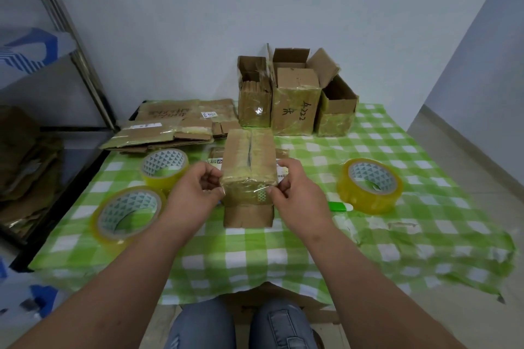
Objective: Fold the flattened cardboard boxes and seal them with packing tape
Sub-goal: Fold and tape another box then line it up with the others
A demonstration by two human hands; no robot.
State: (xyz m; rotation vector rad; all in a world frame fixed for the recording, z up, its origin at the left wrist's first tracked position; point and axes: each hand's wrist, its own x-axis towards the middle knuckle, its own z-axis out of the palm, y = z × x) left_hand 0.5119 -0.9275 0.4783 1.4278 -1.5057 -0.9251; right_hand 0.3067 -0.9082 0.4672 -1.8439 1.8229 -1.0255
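The folded box [249, 176] stands near the middle of the table [397, 238], on the green checked cloth, its top flaps closed with a dark seam running away from the person; a clear strip of tape [256, 193] lies across the near top edge and down the front face. The left hand [195, 193] and the right hand [295, 193] flank the box at that edge; the fingers of each hand are curled and appear to pinch or press the tape ends at the two near corners, though whether they hold loose tape or only press it down is not clear.

To do this step well, the strip should be pulled taut before it is pressed, so no wrinkle or bubble stays under it; the fingers should then rub outward from the seam toward the corners and down each side; the box should be kept square, the flaps meeting flush, as a gap at the seam would weaken the seal.

Three tape rolls lie on the table: one [164, 168] just left of the box, one [127, 215] nearer the person, one [370, 185] well to the right; flattened boxes [158, 127] wait at the far left, and finished boxes [295, 99] stand against the wall.
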